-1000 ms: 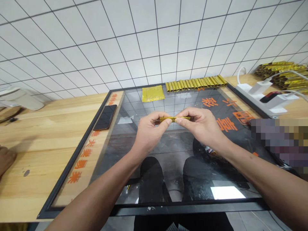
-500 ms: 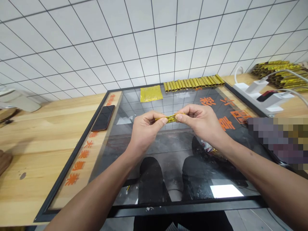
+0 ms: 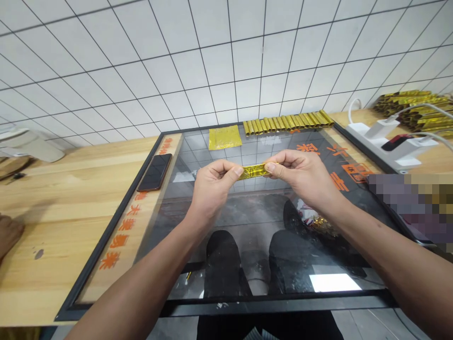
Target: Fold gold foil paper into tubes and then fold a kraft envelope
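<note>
In the head view, a gold foil strip [image 3: 253,172] is held above a black-framed glass panel [image 3: 191,212]. Its left end is pinched between thumb and fingers by the left hand [image 3: 212,189], its right end likewise by the right hand [image 3: 305,177]. Along the panel's far edge, a gold sheet [image 3: 225,137] and a row of gold tubes [image 3: 288,123] are laid.

A black smartphone [image 3: 155,173] lies near the left edge of the black-framed glass panel [image 3: 283,304]; beyond its right edge sits a white power strip [image 3: 375,143]. The pale container [image 3: 38,145] far left, partly cropped, may be a jug.
</note>
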`<state>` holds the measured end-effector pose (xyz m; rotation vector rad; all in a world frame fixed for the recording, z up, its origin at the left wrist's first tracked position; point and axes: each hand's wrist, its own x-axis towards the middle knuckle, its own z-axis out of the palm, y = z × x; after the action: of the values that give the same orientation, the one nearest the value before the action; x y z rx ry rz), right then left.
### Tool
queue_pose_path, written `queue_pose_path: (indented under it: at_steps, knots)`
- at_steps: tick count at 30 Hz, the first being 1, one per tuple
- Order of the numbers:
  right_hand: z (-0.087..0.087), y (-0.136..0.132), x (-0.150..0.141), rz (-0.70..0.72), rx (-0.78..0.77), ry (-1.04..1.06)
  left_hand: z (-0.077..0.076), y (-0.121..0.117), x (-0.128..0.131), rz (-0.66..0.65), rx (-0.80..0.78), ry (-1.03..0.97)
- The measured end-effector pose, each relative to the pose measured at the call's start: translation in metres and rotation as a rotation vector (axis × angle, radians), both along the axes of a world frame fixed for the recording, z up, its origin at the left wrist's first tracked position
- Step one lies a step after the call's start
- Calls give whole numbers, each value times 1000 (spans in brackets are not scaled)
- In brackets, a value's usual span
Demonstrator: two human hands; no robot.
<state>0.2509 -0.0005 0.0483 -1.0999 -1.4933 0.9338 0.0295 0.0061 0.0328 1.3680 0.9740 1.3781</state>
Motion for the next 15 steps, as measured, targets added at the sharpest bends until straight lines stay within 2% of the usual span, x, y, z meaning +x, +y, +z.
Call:
queue_pose_path:
  at_steps: [5, 9, 15]
  knots:
    - [-5, 2, -3, 75, -91, 118, 1, -1, 4, -17, -9, -26]
    - [-8, 3, -4, 97, -132, 207, 1, -1, 6, -84, 37, -41]
    - [-8, 3, -7, 106, -40, 222, 4, -2, 5, -8, 19, -21]
